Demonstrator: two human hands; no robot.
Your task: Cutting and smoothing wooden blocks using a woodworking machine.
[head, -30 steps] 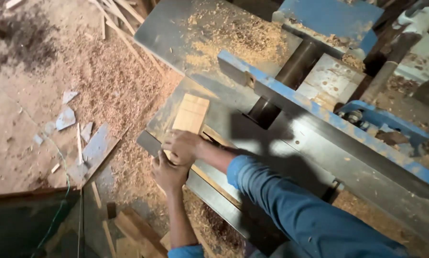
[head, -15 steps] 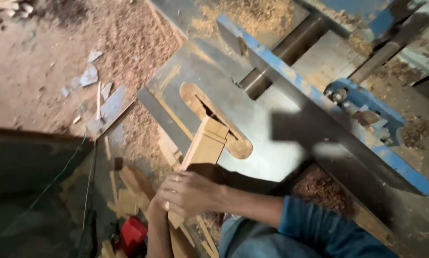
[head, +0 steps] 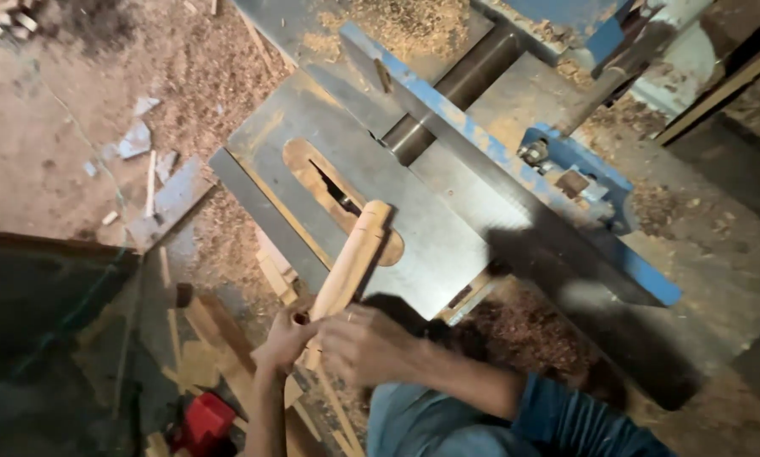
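Both my hands grip the near end of a long pale wooden piece (head: pixel 352 256). My left hand (head: pixel 285 340) holds it from the left and my right hand (head: pixel 364 343) wraps it from the right, blue sleeve behind. The piece points away from me over the grey steel machine table (head: pixel 447 245). Its far end lies above the wooden insert with a blade slot (head: pixel 329 184).
A blue-edged metal fence (head: pixel 490 161) crosses the machine beside a dark roller (head: pixel 447 93). Sawdust and wood scraps (head: pixel 143 161) litter the floor at left. Offcuts (head: pixel 219 338) and a red object (head: pixel 204 421) lie below the table's edge. A dark panel (head: pixel 41 338) stands at left.
The wooden piece has been drawn back from flat on the table and raised; both hands now grip its near end. The view shifted toward the machine's front edge.
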